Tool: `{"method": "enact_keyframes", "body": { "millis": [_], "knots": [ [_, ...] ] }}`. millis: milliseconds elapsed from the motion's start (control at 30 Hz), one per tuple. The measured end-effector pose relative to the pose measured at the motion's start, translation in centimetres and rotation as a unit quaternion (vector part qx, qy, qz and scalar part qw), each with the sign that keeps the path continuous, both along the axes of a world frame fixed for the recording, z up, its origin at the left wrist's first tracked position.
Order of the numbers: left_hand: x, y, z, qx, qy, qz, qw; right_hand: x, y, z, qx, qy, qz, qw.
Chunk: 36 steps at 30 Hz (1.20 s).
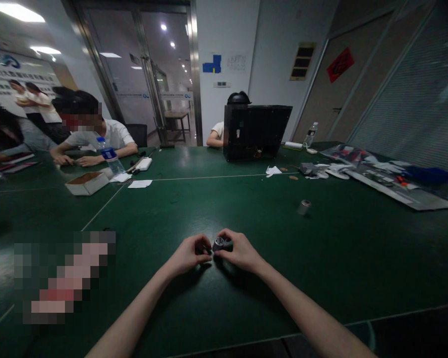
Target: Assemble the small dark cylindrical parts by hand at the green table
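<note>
Just above the green tabletop, my right hand (236, 251) is closed around a small dark cylindrical part (219, 242). Its round end faces up and has a light ring with a spoked pattern; my fingers cover the rest. Close beside it, my left hand (194, 253) has its fingers curled and the thumb drawn in near the fingertips. What it pinches, if anything, is too small and shaded to name. Farther off to the right, a short silver metal cylinder (304, 207) rests on the table, apart from both hands.
A shallow white box (86, 184), a water bottle (112, 158) and paper slips (140, 184) lie at the back left. A black monitor-like case (257, 132) stands at the back. A board with parts (414, 199) lies at right. Other people sit across the table.
</note>
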State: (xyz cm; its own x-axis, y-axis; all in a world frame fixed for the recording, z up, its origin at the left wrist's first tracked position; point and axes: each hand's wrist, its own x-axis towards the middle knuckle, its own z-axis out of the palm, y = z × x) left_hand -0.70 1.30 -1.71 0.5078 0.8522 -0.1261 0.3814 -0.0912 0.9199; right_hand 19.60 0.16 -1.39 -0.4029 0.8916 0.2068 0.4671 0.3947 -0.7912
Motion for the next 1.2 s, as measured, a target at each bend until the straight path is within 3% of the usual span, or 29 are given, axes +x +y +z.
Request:
{"method": "enact_keyframes", "body": {
  "millis": [133, 267, 533, 700, 867, 1200],
  "knots": [
    [-0.1, 0.2, -0.1, -0.007, 0.009, 0.005, 1.000, 2.3, 0.2, 0.9, 0.011, 0.006, -0.085, 0.996],
    [-0.3, 0.2, -0.1, -0.021, 0.012, 0.004, 1.000, 7.3, 0.4, 0.9, -0.003, -0.035, -0.181, 0.983],
    [-0.2, 0.1, -0.3, -0.023, 0.003, 0.003, 1.000, 21.0, 0.5, -2.7, -0.049, -0.142, -0.392, 0.908],
    [-0.2, 0.2, -0.4, -0.028, 0.004, 0.009, 1.000, 26.7, -0.1, -4.9, -0.072, -0.175, -0.448, 0.874],
    [-0.2, 0.2, -0.2, -0.024, 0.011, 0.011, 1.000, 28.2, -0.6, -6.1, -0.089, -0.170, -0.471, 0.861],
    [-0.1, 0.2, 0.0, -0.034, 0.019, 0.012, 0.999, 27.3, -0.8, -5.8, -0.061, -0.156, -0.479, 0.862]
  ]
}}
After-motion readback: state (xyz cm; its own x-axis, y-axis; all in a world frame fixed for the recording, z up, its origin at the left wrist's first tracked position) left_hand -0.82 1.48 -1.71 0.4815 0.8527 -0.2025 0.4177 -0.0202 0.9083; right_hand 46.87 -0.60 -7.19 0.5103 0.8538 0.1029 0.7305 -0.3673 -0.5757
